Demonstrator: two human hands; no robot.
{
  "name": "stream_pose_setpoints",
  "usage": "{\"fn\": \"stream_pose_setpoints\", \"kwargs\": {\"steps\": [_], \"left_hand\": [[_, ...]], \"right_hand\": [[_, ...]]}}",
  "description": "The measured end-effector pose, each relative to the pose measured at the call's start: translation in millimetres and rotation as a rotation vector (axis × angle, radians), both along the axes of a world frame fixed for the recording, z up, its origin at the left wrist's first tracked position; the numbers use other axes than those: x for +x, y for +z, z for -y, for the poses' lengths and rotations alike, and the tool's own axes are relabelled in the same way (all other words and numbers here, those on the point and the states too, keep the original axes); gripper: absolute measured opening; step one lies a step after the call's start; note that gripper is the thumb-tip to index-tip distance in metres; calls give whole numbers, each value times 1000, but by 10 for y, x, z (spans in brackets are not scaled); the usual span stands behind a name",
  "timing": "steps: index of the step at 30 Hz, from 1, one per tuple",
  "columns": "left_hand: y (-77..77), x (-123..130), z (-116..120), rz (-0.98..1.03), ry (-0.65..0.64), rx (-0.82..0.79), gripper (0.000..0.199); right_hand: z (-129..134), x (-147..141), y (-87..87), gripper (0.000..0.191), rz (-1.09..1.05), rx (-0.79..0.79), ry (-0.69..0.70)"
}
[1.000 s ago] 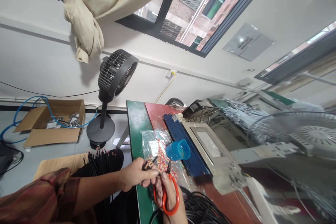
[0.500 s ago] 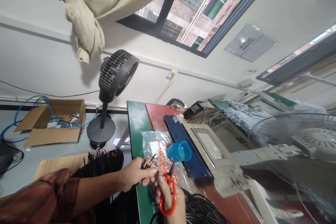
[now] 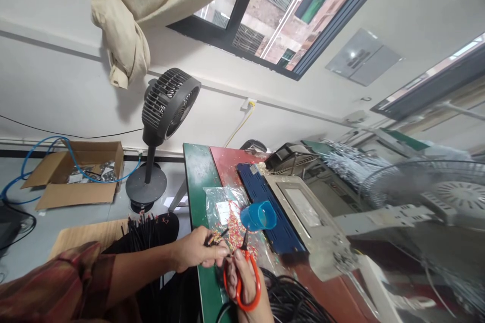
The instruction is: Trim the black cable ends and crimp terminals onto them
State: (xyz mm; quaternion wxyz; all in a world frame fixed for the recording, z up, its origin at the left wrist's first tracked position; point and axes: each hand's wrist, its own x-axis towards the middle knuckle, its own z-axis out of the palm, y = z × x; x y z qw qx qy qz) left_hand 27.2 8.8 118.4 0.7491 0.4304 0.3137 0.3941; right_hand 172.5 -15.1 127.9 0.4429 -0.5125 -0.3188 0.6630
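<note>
Several black cables with bared, coloured wire ends (image 3: 215, 238) are pinched in my left hand (image 3: 193, 251). My right hand (image 3: 245, 282) is closed around a pair of scissors (image 3: 252, 305) with orange handles, the dark blades pointing up and away. The fingertips of both hands meet above the table's near edge; what lies between them is too small to make out. Just beyond them, a clear plastic bag (image 3: 212, 204) is strewn with small red and yellow scraps (image 3: 235, 229). A blue plastic cup (image 3: 258, 216) lies tilted beside the scraps.
A coil of black cable (image 3: 293, 298) lies right of my right hand. More cut cables (image 3: 146, 232) rest at my lap. A blue-and-beige machine (image 3: 299, 207) stands on the green table (image 3: 195, 166). A grey fan (image 3: 166, 106) and an open carton (image 3: 81, 171) stand on the floor.
The scissors have turned slightly in my right hand, their handles shifting a little right. My left hand still pinches the wires in nearly the same place.
</note>
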Motion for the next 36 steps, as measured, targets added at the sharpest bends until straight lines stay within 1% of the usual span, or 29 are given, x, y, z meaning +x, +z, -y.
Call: {"fn": "stream_pose_setpoints", "kwargs": {"steps": [6, 13, 18, 26, 32, 36], "left_hand": [[-9, 19, 9, 48, 12, -19, 41], [-40, 31, 6, 45, 24, -4, 42], [-37, 31, 9, 44, 48, 22, 43], [-77, 37, 16, 26, 57, 4, 40], [-68, 50, 17, 63, 110, -21, 40], [-50, 58, 16, 90, 114, -40, 41]], "right_hand": [[-7, -2, -7, 43, -79, -38, 1], [-20, -6, -59, 42, -93, -83, -11], [-20, 4, -111, 48, -46, -23, 45], [-18, 11, -126, 48, -24, 31, 63], [-30, -4, -101, 52, 21, 20, 121], [-37, -18, -92, 51, 12, -1, 110]]}}
